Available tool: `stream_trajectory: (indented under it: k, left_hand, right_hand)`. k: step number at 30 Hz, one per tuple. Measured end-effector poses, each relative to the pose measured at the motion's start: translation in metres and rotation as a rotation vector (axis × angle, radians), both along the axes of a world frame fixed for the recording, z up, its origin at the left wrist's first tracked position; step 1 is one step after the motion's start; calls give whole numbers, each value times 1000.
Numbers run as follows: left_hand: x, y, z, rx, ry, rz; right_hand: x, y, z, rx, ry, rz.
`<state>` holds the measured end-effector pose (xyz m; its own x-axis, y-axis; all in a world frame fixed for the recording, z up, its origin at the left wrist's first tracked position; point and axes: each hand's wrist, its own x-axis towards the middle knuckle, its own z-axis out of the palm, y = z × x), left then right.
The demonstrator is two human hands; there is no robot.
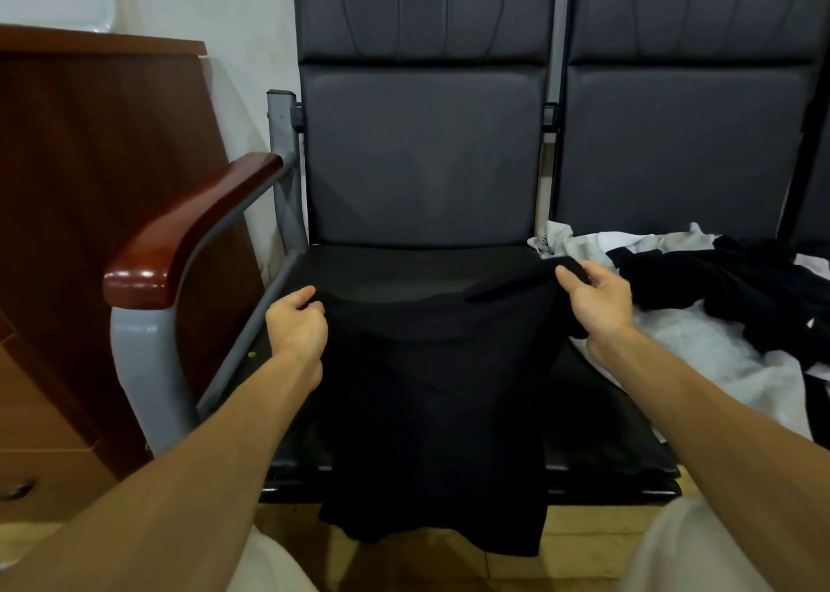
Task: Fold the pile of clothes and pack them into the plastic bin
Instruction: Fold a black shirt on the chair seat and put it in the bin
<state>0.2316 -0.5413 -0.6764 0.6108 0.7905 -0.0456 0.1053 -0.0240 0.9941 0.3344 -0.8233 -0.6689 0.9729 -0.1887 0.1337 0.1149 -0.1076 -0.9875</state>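
Black garment (431,412): held spread by its top edge over the front of the left seat (404,268); its lower part drapes past the seat's front edge and hangs toward the floor (584,533); black cloth on black upholstery, so its outline on the seat is hard to trace and what kind of garment it is cannot be told
Left hand (298,326): fingers curled tightly round the garment's top left corner, knuckles toward the camera; the fingertips are buried in the cloth
Right hand (593,299): pinches the top right corner between thumb and fingers; a narrow strip of the cloth lies leftward from the grip, and the far fingers are partly hidden behind the fabric
Pile of clothes (718,304): lies on the neighbouring seat to the right, a jumble of white, grey and black pieces; cut off by the right edge of the frame, and single items cannot be told apart
Backrest (422,155): dark padded panel upright behind the left seat, its top cut off by the frame
Armrest (188,232): glossy reddish wood on a grey metal frame, at the left of the seat
Wooden cabinet (90,187): stands just beside the armrest, partly out of frame on the left
Forearms: both bare, reaching in from the bottom corners
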Motion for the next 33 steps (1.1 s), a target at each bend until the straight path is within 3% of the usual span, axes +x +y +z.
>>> stream_trajectory:
  k: [3, 6, 9, 11, 13, 16, 19, 21, 25, 33]
  left_hand:
    - [9, 8, -8, 188, 72, -59]
    - [12, 14, -20, 219, 247, -252]
    - [10, 22, -28, 399, 433, -422]
    - [6, 28, -30, 586, 509, -444]
    - [1, 33, -31, 740, 547, -396]
    - [-7, 39, -27, 988, 556, -380]
    - [-9, 46, -27, 963, 482, -696]
    - [-9, 51, -28, 963, 556, -897]
    - [-1, 65, -37, 958, 637, -1010]
    - [18, 54, -45, 1114, 563, -911]
  right_hand:
    - [12, -4, -10, -421, -125, 44]
    - [15, -11, -29, -861, 74, 161]
    - [11, -15, -35, -1087, 151, 250]
    - [7, -15, -31, -1248, 27, 237]
    - [2, -14, -24, -1243, -127, 303]
    - [-8, -16, -14, -1201, -109, 645]
    - [-12, -20, -15, -1306, -9, 853]
    - [-8, -23, -19, -1329, 27, 924]
    - [1, -21, -24, -1291, 55, 1003]
    - [13, -8, -37, -1343, 13, 963]
